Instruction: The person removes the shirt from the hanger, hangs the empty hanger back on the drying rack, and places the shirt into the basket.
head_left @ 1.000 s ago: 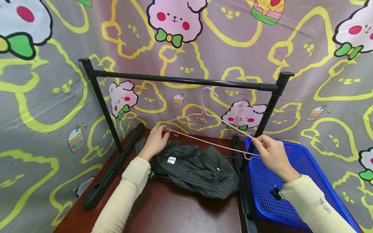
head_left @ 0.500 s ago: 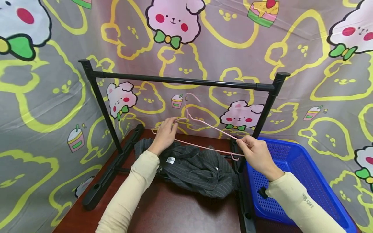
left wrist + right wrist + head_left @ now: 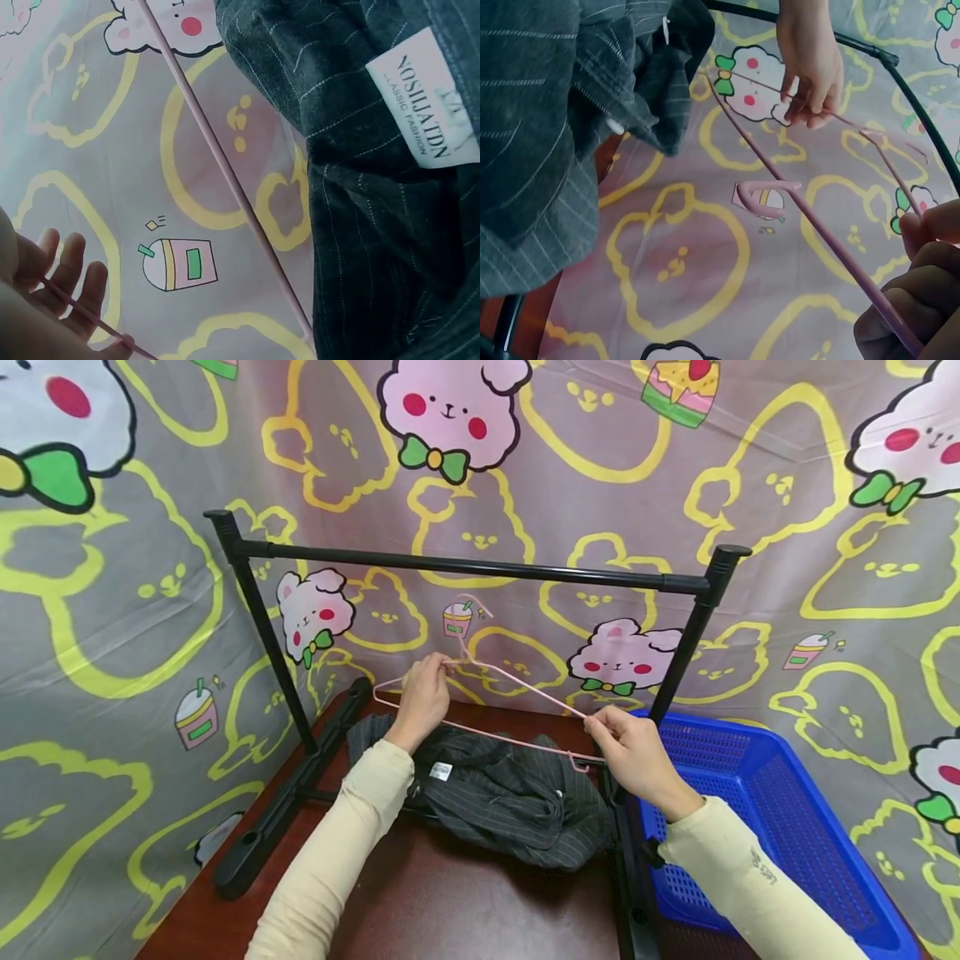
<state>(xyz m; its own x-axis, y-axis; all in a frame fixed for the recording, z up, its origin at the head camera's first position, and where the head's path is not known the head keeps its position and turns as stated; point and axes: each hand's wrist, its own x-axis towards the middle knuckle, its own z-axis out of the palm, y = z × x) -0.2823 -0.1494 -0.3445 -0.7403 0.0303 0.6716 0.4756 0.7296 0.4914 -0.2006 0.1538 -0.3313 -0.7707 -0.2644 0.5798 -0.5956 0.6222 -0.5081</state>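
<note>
A thin pink clothes hanger (image 3: 527, 684) is held up in front of me, its hook pointing upward below the rack's bar. My left hand (image 3: 422, 700) pinches its left shoulder close to the neck. My right hand (image 3: 639, 762) grips the hanger's right end, fingers curled round the wire, as the right wrist view also shows. A small notch hook (image 3: 751, 199) sticks out from the bottom bar near that hand. Below both hands lies a crumpled dark pinstriped garment (image 3: 510, 814), with a white label (image 3: 429, 105) showing print.
A black garment rack (image 3: 465, 562) spans the dark red table (image 3: 480, 902), one foot on each side of the garment. At the right stands a blue perforated basket (image 3: 795, 810), partly behind my right forearm. Patterned cloth (image 3: 480, 502) hangs behind and at the sides.
The hanger has moved left and down. My left hand, earlier at its left end, now pinches it near the neck; my right hand has moved left with it. The garment stays put.
</note>
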